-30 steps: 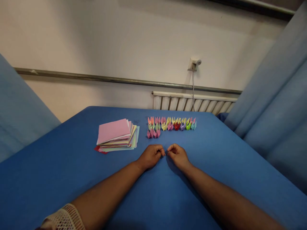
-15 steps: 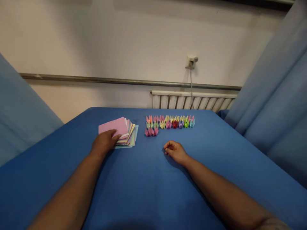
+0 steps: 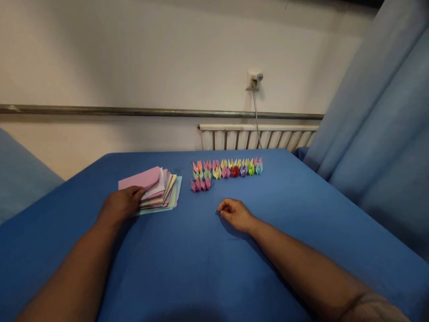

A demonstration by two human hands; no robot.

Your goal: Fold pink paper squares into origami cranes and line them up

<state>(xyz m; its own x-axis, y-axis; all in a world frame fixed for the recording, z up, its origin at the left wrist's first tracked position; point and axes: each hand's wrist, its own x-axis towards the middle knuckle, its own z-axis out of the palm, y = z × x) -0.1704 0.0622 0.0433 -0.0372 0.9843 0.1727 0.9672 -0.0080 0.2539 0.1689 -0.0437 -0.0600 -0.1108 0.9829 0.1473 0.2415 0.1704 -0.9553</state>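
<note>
At the near side of a stack of coloured paper (image 3: 167, 197), my left hand (image 3: 120, 205) pinches the edge of the top pink sheet (image 3: 140, 178) between thumb and fingers. That sheet bends up from the pile, showing a white sheet beneath its right part. My right hand (image 3: 237, 215) rests on the blue table with its fingers curled in, and I see nothing in them. Beyond it stand rows of small folded paper cranes (image 3: 235, 171) in pink, yellow, red, purple, green and light blue. A short front row of pink cranes (image 3: 201, 184) is at their left end.
The blue-covered table (image 3: 187, 264) reaches towards a wall with a metal rail (image 3: 140, 111) and a white radiator (image 3: 231, 139). A cord hangs from the wall socket (image 3: 254, 82). Blue curtains (image 3: 375, 134) flank both sides.
My left hand has drawn back a little towards me and the pink sheet's edge has lifted and curved. The view has turned slightly right; my right hand stays on the table, fingers more curled.
</note>
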